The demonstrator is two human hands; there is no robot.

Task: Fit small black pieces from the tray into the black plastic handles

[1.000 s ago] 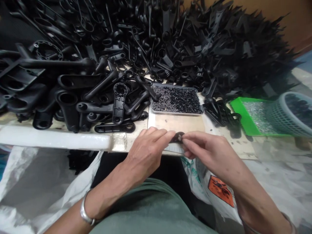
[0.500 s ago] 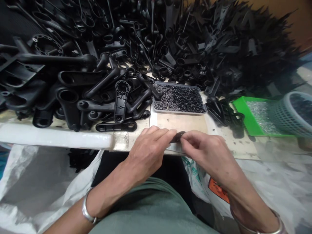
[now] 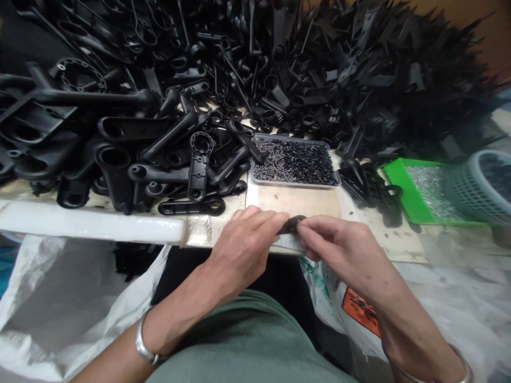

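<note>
My left hand (image 3: 249,234) is closed around a small black plastic part (image 3: 291,224) at the front edge of the table, with most of the part hidden under the fingers. The thumb and forefinger of my right hand (image 3: 335,236) are pinched together at the part's right end. Whatever sits between those fingertips is too small to make out. Just beyond my hands stands a shallow clear tray (image 3: 295,184) of tiny metal and black pieces.
Black plastic arms (image 3: 159,173) are heaped at the left, and a tall pile of black parts (image 3: 319,69) fills the back. At the right are a green bin (image 3: 403,191) and a grey basket (image 3: 475,181). White foam (image 3: 91,223) lines the left front edge.
My right hand has shifted very slightly to the right at the black part's end. The left hand keeps its hold, and the view has moved a little.
</note>
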